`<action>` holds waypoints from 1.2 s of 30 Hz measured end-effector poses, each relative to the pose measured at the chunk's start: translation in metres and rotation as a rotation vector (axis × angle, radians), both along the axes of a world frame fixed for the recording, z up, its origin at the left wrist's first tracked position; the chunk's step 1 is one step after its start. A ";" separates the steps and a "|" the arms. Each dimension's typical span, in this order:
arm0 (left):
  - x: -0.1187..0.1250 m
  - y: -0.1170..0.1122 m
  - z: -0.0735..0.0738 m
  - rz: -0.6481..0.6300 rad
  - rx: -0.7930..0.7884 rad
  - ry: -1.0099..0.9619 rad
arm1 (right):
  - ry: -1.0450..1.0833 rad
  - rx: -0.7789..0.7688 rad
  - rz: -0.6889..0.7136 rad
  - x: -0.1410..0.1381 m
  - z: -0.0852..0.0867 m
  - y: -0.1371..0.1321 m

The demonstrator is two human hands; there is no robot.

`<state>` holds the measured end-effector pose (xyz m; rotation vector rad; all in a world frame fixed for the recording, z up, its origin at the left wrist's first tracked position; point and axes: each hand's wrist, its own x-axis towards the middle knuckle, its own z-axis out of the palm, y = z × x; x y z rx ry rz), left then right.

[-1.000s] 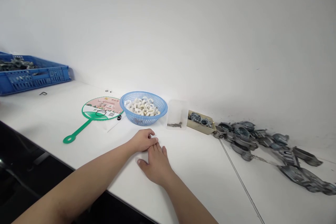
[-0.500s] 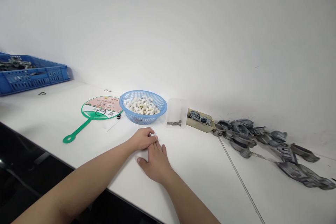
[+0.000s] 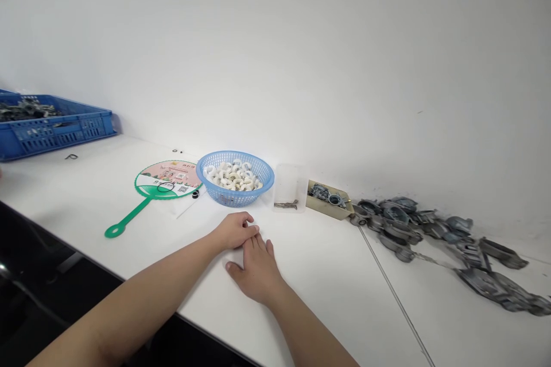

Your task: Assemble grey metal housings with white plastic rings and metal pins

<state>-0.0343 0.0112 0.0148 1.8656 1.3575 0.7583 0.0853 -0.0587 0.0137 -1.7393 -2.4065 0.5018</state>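
L hand point(image 3: 235, 230): loosely curled, palm down on white workbench point(image 3: 327, 281), fingertips touching R hand point(image 3: 257, 271). R hand: fingers slightly spread, resting flat on bench, thumb out. Neither hand holds anything.

Nearest item: blue mesh basket point(image 3: 253, 166), just beyond both hands, w/ white rings point(image 3: 232, 176) inside. Right of basket: clear plastic tray point(image 3: 289, 180) w/ small screws point(image 3: 286, 204); next, beige tray point(image 3: 322, 206) of metal parts; then loose row of grey cast-metal parts point(image 3: 430, 229) along white wall point(image 3: 275, 40). Left of basket: green hand fan point(image 3: 166, 183), flat on bench. Far left: blue plastic crate point(image 3: 55, 139) w/ dark metal parts point(image 3: 28, 110).
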 end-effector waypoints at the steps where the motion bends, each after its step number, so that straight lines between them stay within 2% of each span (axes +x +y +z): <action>1: 0.000 0.000 0.000 -0.001 0.000 0.000 | 0.001 0.001 0.002 0.000 0.000 0.000; 23: 0.000 -0.002 0.004 -0.007 0.002 -0.002 | 0.025 0.020 -0.001 0.002 -0.001 0.000; 28: 0.001 -0.008 0.005 0.034 0.037 -0.001 | 0.015 0.015 0.005 0.001 -0.001 0.001; 33: -0.002 -0.023 0.014 0.142 0.103 -0.009 | -0.011 0.032 0.034 -0.001 0.001 0.002; 36: -0.014 -0.056 0.016 0.257 0.220 -0.092 | -0.037 0.022 0.036 0.000 0.000 0.002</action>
